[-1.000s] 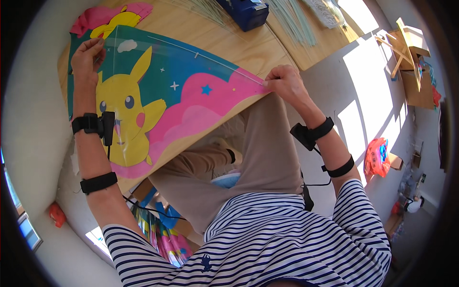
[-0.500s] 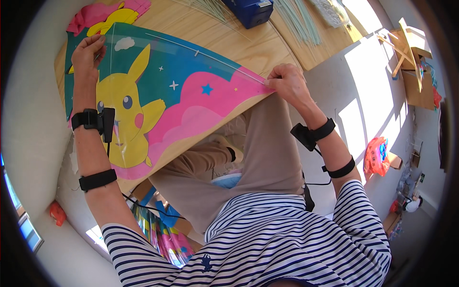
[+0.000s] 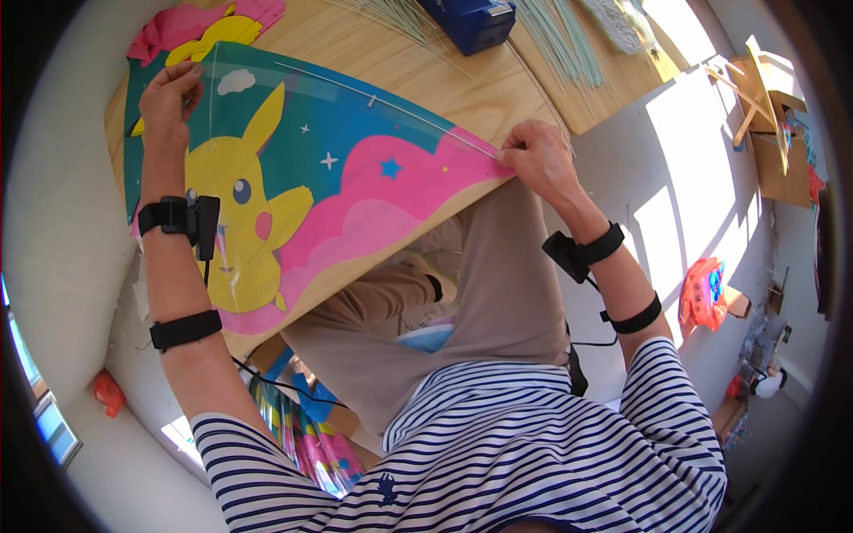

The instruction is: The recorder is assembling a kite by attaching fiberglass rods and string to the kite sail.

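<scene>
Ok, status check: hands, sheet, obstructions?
Right hand pinches printed sheet at right corner, by white rod. Left hand at sheet's upper left, grip unclear. Left forearm hides part of the print.

Smooth plastic sheet (image 3: 311,164) (faintly glossy)

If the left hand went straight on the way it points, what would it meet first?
Most likely the pink-and-yellow printed material just beyond the left hand; depth is unclear here, so it might pass above instead.
</scene>
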### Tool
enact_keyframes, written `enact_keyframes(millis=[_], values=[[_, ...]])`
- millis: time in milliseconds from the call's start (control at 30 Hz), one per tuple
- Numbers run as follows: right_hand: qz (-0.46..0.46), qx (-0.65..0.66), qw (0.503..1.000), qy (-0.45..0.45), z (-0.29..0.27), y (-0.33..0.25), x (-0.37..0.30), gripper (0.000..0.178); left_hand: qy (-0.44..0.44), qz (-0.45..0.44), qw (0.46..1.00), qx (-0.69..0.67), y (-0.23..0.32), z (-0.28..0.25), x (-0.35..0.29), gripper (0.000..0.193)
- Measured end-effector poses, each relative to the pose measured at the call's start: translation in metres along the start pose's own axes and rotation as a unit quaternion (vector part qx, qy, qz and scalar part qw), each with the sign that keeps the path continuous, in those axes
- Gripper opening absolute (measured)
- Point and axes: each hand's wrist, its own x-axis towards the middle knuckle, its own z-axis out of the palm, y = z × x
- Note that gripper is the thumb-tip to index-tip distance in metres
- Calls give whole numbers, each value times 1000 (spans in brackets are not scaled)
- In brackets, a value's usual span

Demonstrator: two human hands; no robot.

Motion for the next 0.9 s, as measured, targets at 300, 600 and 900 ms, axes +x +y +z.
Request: enact_keyframes(millis=[300, 600, 900], values=[[-18, -42, 998, 46, 11, -2, -4, 14, 12, 22, 1000, 7, -3, 15, 0, 15], [-15, -26, 998, 54, 12, -11, -5, 10, 15, 71, 997, 23, -16, 32, 11, 10], [-17, -25, 997, 65, 12, -9, -6, 10, 40, 77, 993, 77, -28, 58, 21, 12]])
